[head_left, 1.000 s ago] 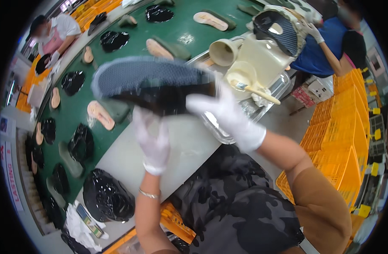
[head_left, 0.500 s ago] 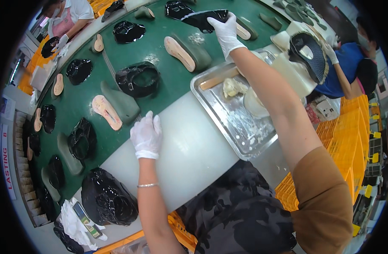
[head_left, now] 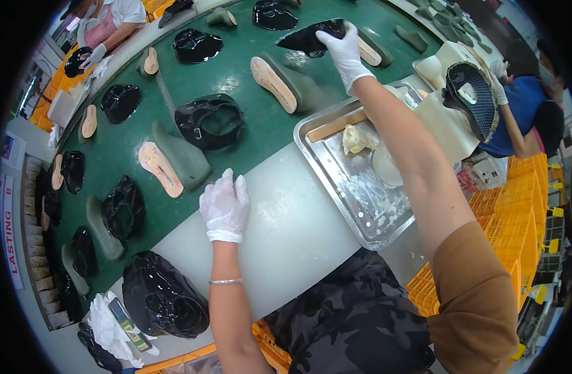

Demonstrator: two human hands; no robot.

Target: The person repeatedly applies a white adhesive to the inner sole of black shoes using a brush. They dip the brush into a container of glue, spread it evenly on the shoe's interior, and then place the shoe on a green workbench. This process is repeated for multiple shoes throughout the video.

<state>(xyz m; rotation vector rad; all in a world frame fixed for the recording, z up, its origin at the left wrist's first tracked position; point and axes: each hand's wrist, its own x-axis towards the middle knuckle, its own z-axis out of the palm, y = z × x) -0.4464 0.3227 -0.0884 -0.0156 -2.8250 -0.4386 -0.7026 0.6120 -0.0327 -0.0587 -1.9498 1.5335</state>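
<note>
A glossy black shoe upper [head_left: 309,38] is pinched in my gloved right hand [head_left: 344,51], which reaches over the far part of the green work surface [head_left: 261,165]. My gloved left hand [head_left: 225,206] rests palm down on the white table strip [head_left: 279,206], fingers stretched forward and holding nothing. Just beyond those fingers lies a green shoe last [head_left: 185,159] with a pale insole [head_left: 159,168] beside it. Another black upper [head_left: 209,121] stands behind them. Close to my right hand lies a last with a pale sole [head_left: 370,53]. A further last with its insole [head_left: 274,84] sits left of the metal tray.
Under my right forearm, a metal tray [head_left: 376,227] holds a yellowish lump [head_left: 359,139] and a pale bowl [head_left: 387,165]. A large black bundle [head_left: 164,296] and white cloth [head_left: 108,324] lie at near left. Yellow crates [head_left: 504,218] stand at right. Two other people work nearby.
The upper in my right hand has come slightly nearer and tilted, now apart from the upper behind it. My left hand stays on the white strip. The whole view has shifted a little.
</note>
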